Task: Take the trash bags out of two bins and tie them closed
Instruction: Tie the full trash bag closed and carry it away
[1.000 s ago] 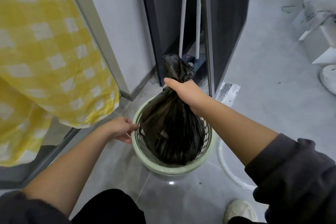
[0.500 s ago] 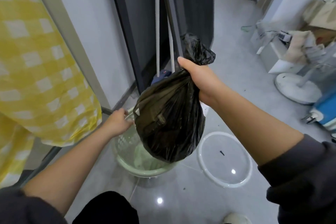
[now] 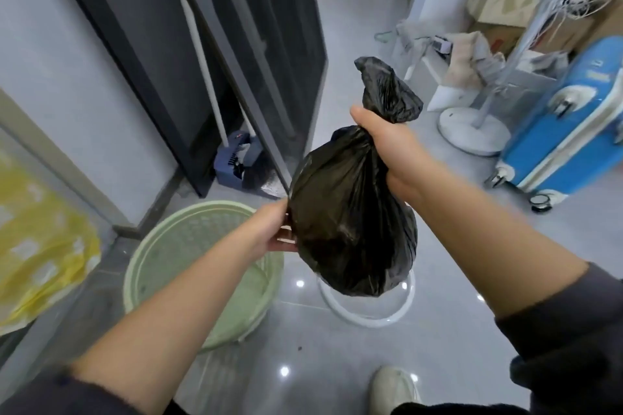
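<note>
From the head view, the first bag is out: the black trash bag (image 3: 350,222) hangs in the air, clear of the pale green bin (image 3: 133,283), which stands on the floor with nothing showing inside. The bag's neck is gathered but no knot shows, so by my reckoning the tying is yet to do, as is the whole second bin (none is in sight here).

The right hand (image 3: 387,141) is closed in a fist round the gathered neck, with the loose top sticking up above it. The left hand (image 3: 269,232) touches the bag's left side. Its fingertips are hidden behind the plastic, so I cannot tell whether it grips.
</note>
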Demonstrator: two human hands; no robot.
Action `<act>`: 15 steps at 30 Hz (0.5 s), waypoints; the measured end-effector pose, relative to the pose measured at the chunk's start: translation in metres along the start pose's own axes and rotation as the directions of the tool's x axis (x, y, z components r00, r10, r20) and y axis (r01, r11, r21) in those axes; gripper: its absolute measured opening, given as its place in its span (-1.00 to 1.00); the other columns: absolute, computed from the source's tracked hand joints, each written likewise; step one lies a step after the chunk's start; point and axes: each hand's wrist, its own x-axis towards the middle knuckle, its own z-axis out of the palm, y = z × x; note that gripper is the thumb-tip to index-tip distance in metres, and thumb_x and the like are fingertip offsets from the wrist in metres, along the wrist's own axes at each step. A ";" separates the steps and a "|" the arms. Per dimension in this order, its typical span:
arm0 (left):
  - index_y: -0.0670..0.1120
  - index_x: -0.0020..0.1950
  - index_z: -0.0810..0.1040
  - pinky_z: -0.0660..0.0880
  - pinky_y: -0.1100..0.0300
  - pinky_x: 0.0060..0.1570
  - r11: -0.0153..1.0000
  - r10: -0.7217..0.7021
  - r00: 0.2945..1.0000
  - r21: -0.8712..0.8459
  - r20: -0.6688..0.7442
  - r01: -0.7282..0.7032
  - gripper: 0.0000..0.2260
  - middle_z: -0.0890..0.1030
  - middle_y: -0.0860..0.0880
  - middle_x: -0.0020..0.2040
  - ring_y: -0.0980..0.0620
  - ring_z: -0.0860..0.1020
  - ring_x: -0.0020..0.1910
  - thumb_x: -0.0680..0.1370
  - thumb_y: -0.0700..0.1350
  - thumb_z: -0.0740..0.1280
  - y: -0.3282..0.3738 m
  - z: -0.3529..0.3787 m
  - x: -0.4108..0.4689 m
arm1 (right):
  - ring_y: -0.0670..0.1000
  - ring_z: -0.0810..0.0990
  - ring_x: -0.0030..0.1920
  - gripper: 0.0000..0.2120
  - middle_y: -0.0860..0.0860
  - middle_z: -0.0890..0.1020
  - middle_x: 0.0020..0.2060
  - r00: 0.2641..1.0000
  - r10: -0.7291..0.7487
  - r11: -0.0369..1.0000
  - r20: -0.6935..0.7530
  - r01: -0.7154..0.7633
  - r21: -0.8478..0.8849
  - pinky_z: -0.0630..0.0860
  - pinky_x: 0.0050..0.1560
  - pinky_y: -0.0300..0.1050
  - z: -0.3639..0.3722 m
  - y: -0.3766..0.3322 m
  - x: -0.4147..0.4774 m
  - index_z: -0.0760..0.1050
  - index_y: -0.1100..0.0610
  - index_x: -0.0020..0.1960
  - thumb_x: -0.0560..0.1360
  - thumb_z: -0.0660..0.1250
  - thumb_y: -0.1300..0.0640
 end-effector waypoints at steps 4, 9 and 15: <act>-0.11 -0.14 0.55 0.57 0.11 -0.29 0.995 -0.093 0.992 -0.023 0.082 0.095 -0.68 0.56 -0.07 -0.25 -0.04 0.57 -0.31 0.59 0.07 0.16 -0.021 0.044 0.033 | 0.18 0.63 0.07 -0.69 0.14 0.63 -0.03 0.993 0.056 0.998 -0.106 -0.057 -0.011 0.52 0.19 0.17 -0.056 0.030 0.010 0.49 0.14 0.14 0.48 0.38 0.00; -0.09 -0.16 0.56 0.60 0.05 -0.18 0.967 -0.241 0.963 -0.059 0.118 0.249 -0.68 0.57 -0.09 -0.27 -0.08 0.58 -0.25 0.53 0.16 0.26 -0.069 0.088 0.077 | 0.12 0.66 0.01 -0.82 0.07 0.66 -0.12 0.954 0.159 0.987 -0.254 -0.154 0.040 0.54 0.17 0.10 -0.116 0.084 0.020 0.52 0.10 0.04 0.50 0.36 0.03; -0.09 -0.17 0.56 0.58 0.03 -0.06 0.934 -0.354 0.923 0.007 0.152 0.358 -0.64 0.53 -0.07 -0.31 -0.06 0.54 -0.27 0.52 0.20 0.26 -0.126 0.126 0.120 | 0.14 0.66 0.02 -0.75 0.09 0.68 -0.06 0.904 0.285 0.958 -0.318 -0.275 0.079 0.51 0.20 0.17 -0.167 0.156 0.028 0.53 0.08 0.06 0.46 0.39 -0.03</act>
